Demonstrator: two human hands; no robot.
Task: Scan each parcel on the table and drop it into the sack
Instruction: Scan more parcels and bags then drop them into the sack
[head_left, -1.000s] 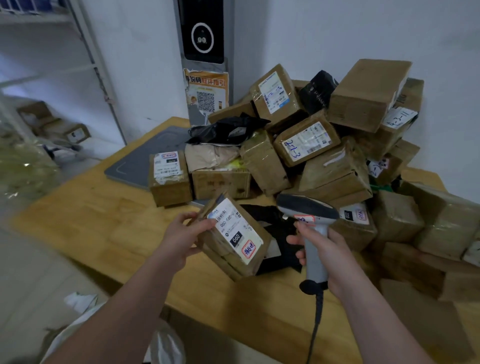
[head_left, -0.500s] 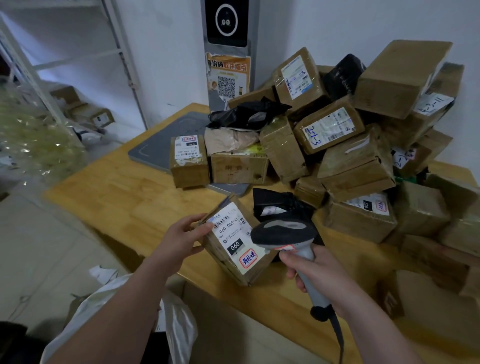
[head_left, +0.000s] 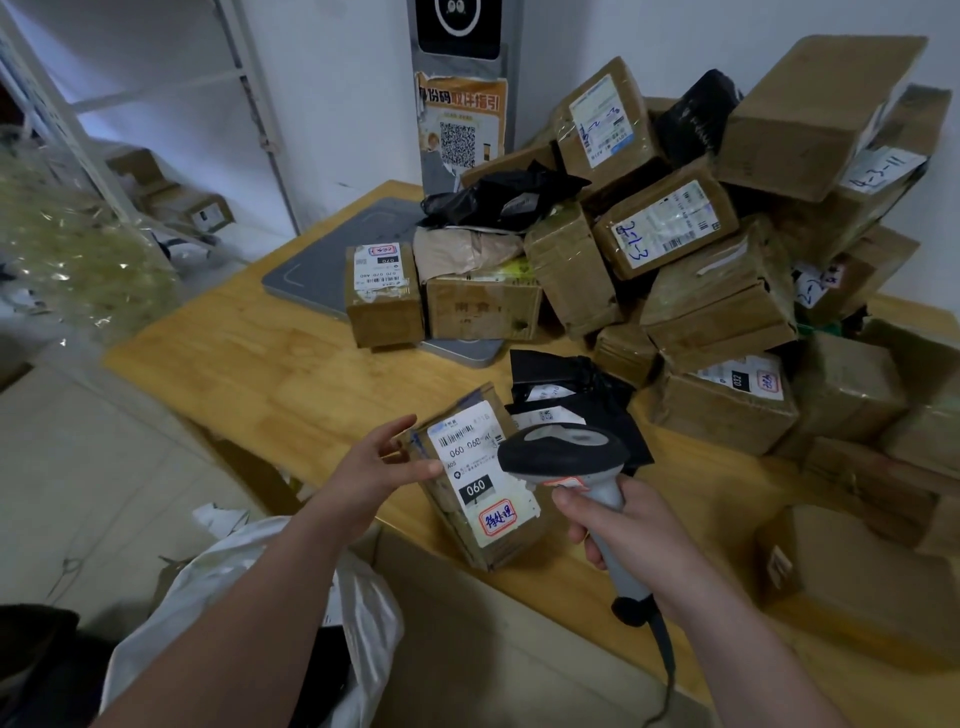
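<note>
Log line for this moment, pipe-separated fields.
phase: scan | left hand: holds parcel, label up | right hand: grips scanner over label | sack: below table edge

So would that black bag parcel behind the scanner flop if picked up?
Probably floppy: the black bag parcel looks crumpled and creased, unlike the stiff-edged box beside it. Its plastic may be slippery. It lies flat, so rolling seems unlikely.

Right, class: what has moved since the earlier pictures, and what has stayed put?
The right hand has swung the scanner leftwards, so its head now covers the edge of the label on the parcel. The left hand keeps its grip on that parcel, nothing was let go, and the pile of parcels stayed put.
</note>
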